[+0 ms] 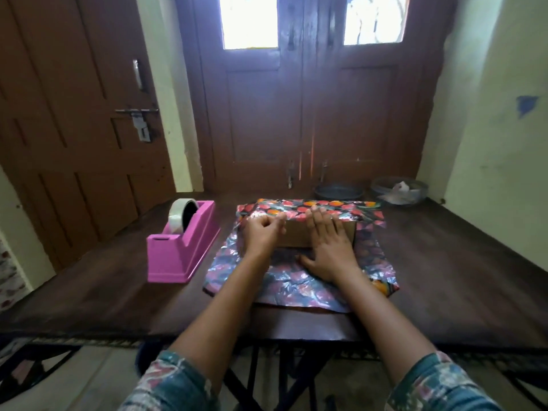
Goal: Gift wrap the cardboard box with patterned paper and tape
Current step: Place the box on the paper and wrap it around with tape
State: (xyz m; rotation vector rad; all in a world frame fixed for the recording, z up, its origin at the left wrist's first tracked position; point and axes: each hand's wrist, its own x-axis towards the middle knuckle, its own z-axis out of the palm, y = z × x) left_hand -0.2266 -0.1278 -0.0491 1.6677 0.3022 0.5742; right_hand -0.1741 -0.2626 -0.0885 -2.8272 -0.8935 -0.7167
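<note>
Cardboard box (320, 235) part-wrapped at centre frame, lying on a sheet of patterned paper (296, 283) spread on the dark table (444, 277).

Left of centre: a pink tape dispenser (181, 256) carrying a roll of clear tape (179, 216) stands on the table near the paper's left edge. Neither hand touches it.

Centre: the paper's far side is brought up over the cardboard box and covers its left end. Bare brown cardboard shows on the side facing the viewer, between the hands and to the right of them.
- The left hand (262, 232) has its fingers curled at the edge of this flap and appears to pinch it.
- The right hand (329, 250) lies flat, fingers spread up the bare cardboard to the paper on top, thumb resting on the paper in front. It is pressing rather than grasping.

Right, at the table's far edge: a dark shallow bowl (338, 191) and a clear bowl (398, 189), well apart from the work.

Step in hand, as judged: settling the first long flap over the box.

The next move calls for lifting the near flap to overlap it. One hand must hold the seam while the other reaches left for tape, since the glossy paper looks likely to spring back if released.
</note>
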